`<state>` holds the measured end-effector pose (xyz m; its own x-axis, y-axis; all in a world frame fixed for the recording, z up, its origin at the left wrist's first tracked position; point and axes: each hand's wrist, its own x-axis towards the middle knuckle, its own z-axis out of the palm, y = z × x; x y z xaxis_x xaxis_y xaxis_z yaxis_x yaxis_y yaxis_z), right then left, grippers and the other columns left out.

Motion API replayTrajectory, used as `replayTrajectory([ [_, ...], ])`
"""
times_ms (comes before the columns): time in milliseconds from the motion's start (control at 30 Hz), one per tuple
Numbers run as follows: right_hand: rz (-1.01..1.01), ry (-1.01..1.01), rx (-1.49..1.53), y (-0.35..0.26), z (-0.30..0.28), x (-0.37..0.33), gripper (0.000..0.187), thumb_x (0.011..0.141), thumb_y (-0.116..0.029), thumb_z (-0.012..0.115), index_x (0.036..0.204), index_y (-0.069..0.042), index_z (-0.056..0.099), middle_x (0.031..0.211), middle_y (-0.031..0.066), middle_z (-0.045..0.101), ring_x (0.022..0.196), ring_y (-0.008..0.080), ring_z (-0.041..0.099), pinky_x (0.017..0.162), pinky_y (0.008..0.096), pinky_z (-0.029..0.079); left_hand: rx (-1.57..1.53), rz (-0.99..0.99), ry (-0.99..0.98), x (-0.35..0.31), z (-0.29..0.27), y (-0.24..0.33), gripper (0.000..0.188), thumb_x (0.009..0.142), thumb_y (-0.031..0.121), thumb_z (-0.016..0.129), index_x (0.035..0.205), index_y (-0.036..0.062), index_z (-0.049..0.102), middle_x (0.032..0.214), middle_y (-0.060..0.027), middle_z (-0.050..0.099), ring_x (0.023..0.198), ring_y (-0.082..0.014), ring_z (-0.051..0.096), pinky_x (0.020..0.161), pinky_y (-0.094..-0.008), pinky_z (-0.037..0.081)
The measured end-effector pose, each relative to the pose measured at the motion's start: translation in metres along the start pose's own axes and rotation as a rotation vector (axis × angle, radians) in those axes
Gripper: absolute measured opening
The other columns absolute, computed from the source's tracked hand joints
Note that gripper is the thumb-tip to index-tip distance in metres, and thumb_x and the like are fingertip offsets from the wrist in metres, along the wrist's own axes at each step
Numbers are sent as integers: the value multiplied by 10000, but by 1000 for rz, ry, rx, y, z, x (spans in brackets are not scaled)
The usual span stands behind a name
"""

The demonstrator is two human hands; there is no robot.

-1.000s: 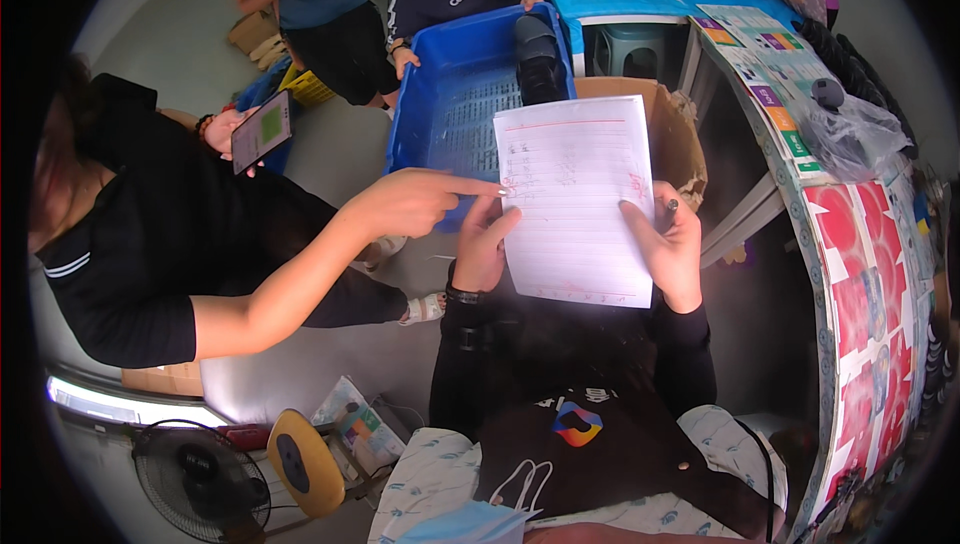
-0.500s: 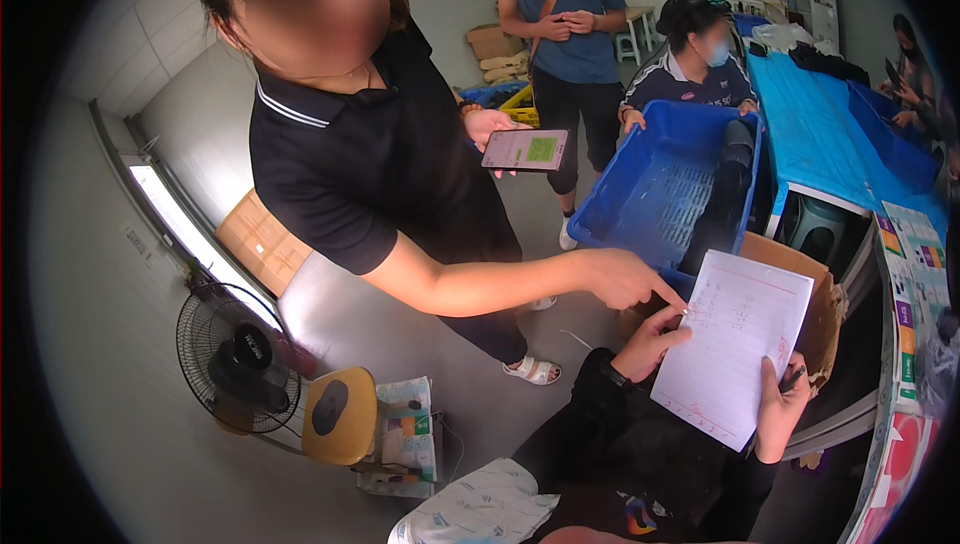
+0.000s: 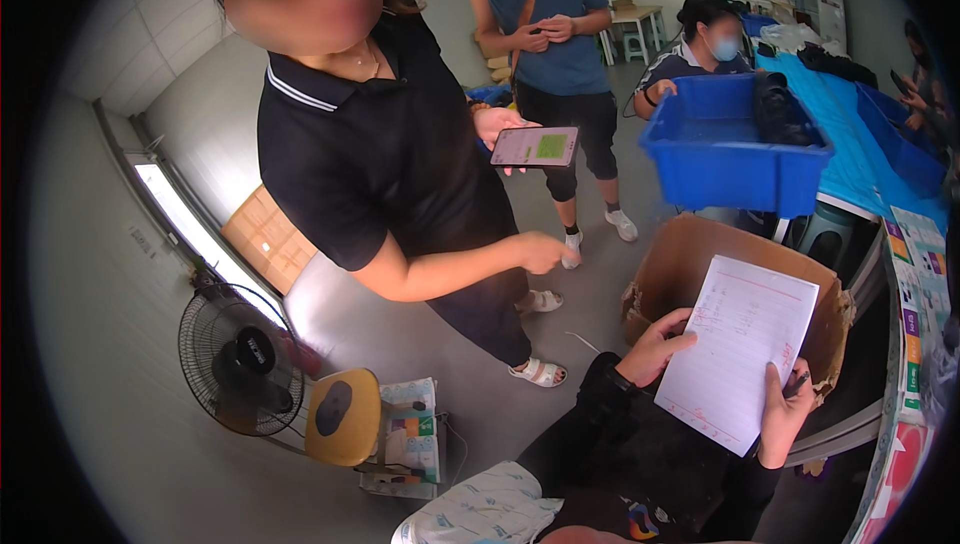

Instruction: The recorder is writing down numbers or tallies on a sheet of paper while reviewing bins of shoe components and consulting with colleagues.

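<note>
— Two hands on one thing: the left hand pinches the left edge of that white printed sheet of paper with red lines, thumb lying across the front, and the right hand grips its lower right corner.

— Is the right hand holding something else too?

— Looks like a dark pen tucked under the fingers against the sheet; I can't tell how firmly. The sheet is held up in the air, tilted, just in front of the open brown cardboard box.

— And the person in the black polo shirt?

— Standing close on the left, a pink-cased phone with a lit screen in one hand, the other hand closed loosely and held out toward the sheet, not touching it.

— What might go wrong?

— My guess: the sheet is thin and held only at two edges, so a tug from either side could crease or tear it. The pen could slip loose and drop into the box. And the blue plastic crate a masked person holds just behind is close — a bump might knock the paper.
</note>
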<state>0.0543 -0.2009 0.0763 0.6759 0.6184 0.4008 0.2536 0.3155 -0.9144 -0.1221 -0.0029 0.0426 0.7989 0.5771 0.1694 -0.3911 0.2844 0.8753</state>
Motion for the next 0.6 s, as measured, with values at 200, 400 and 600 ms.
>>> replayTrajectory([
  [200,-1,41,-24,0,10,0,73,985,20,655,1048,5,623,908,-40,616,833,29,500,795,186,399,1,-24,7,0,-7,-1,482,1006,114,652,1463,33,523,1271,-58,618,1156,-143,590,1029,-321,492],
  [400,-8,8,-4,1,1,2,74,987,20,658,1050,4,621,905,-37,611,831,30,493,792,188,396,36,14,17,-3,3,-2,479,1006,112,651,1459,25,523,1290,-63,617,1170,-142,587,1035,-321,487],
  [600,-18,7,-4,-1,-11,-6,146,982,27,660,1125,39,640,1004,28,667,929,73,565,843,218,448,-89,-52,-7,-6,15,-2,476,988,104,666,1442,35,540,1268,-57,641,1160,-144,604,1035,-320,485],
])
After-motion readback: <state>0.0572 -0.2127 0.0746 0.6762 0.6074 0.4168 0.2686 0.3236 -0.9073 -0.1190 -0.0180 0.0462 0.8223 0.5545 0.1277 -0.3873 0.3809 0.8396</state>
